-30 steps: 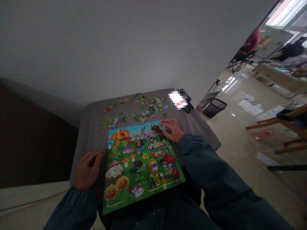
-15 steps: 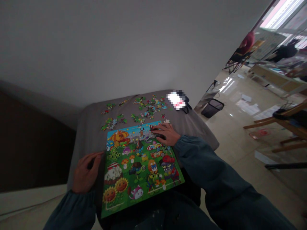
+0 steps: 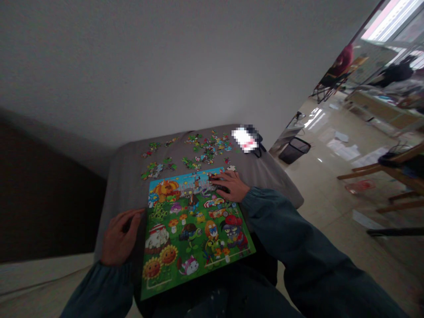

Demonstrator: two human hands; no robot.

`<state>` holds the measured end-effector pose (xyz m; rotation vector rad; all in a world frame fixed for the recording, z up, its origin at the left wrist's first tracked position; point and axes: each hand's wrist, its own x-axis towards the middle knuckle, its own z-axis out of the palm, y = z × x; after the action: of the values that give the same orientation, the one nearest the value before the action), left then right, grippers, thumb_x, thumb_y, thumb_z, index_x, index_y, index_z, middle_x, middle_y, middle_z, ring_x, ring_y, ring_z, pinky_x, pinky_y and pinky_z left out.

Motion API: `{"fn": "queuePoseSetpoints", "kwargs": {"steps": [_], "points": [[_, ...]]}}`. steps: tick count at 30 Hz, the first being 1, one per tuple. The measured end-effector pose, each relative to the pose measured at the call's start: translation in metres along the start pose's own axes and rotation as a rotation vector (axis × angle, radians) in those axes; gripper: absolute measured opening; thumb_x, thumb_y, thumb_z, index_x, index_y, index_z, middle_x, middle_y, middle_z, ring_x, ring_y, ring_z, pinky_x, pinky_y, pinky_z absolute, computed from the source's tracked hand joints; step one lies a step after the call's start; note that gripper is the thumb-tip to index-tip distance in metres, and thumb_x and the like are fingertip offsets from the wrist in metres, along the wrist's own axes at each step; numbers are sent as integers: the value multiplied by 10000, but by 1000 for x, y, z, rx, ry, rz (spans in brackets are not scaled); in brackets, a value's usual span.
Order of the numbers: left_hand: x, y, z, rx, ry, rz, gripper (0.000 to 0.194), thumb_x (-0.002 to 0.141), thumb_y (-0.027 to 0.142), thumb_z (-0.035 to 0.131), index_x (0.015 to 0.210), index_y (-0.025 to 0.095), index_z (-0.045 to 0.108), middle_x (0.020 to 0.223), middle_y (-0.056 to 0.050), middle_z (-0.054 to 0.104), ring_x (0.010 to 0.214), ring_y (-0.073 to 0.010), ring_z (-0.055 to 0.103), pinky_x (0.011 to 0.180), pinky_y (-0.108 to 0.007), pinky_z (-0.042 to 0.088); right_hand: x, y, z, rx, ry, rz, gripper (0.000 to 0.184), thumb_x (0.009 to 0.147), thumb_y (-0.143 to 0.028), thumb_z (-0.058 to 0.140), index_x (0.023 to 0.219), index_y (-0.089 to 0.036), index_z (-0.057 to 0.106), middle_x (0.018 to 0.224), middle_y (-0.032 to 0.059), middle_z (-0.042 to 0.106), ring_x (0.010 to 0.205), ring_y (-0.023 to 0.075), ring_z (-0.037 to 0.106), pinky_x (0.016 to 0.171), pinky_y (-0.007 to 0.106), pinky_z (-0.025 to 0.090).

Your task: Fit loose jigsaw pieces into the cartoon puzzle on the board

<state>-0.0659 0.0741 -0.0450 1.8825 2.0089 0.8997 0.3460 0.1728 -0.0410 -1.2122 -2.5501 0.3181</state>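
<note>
A colourful cartoon puzzle board (image 3: 194,221) lies tilted on the grey cloth, its near edge over my lap. My right hand (image 3: 232,185) rests on its upper right part, fingers spread over the picture. Just beyond that hand sits a pale puzzle piece (image 3: 231,168), close to the board's top corner. Beside the left edge lies my left hand (image 3: 121,236), fingers stretched out and thumb apart, with the fingertips at or very near the edge. Nothing shows in either hand. Loose puzzle pieces (image 3: 210,152) are scattered beyond the board, with another cluster (image 3: 155,169) on the left.
A grey cloth (image 3: 127,181) covers the table, which stands against a plain wall (image 3: 165,66). A blurred-out white object (image 3: 245,139) with dark straps lies at the back right. On the floor to the right are a black waste bin (image 3: 294,150) and a wooden chair (image 3: 397,163).
The whole view has shifted very slightly. Both hands, the board and the loose pieces keep their places.
</note>
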Motion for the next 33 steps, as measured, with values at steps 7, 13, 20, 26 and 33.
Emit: {"fn": "queuePoseSetpoints", "kwargs": {"steps": [7, 13, 20, 26, 33], "points": [[-1, -2, 1, -11, 9, -31, 594, 867, 689, 425, 978, 203, 748, 1055, -95, 711, 1043, -284, 630, 988, -461, 473, 0, 0, 0, 16, 10, -4, 458, 939, -382, 579, 1387, -286, 597, 1436, 64, 561, 1272, 336, 402, 1025, 530, 333], [0, -3, 1, -20, 0, -9, 578, 876, 684, 437, 973, 205, 746, 1042, -83, 714, 1026, -273, 640, 990, -460, 482, 0, 5, 1, 90, 136, 64, 408, 927, -370, 591, 1320, -275, 649, 1402, 64, 583, 1266, 315, 426, 1046, 515, 338], [1, 0, -1, -10, 7, 1, 641, 873, 737, 411, 975, 199, 745, 1038, -85, 716, 1012, -271, 643, 977, -453, 494, 18, 47, -11, 99, 366, 308, 383, 918, -290, 547, 1273, -197, 657, 1294, 100, 655, 1220, 259, 529, 1092, 442, 364], [1, -2, -1, -21, 8, -3, 569, 874, 695, 441, 956, 219, 743, 1042, -74, 723, 1007, -263, 650, 967, -424, 503, 62, 99, -19, 46, 389, 462, 511, 884, -248, 541, 1384, -146, 575, 1373, 156, 607, 1273, 363, 461, 1061, 565, 352], [2, 2, -2, -14, -7, -21, 505, 874, 635, 453, 951, 232, 749, 1017, -76, 733, 1000, -267, 654, 975, -419, 492, 79, 115, -3, 66, 369, 431, 359, 901, -238, 550, 1228, -208, 694, 1277, 116, 679, 1233, 345, 472, 1040, 566, 365]]}}
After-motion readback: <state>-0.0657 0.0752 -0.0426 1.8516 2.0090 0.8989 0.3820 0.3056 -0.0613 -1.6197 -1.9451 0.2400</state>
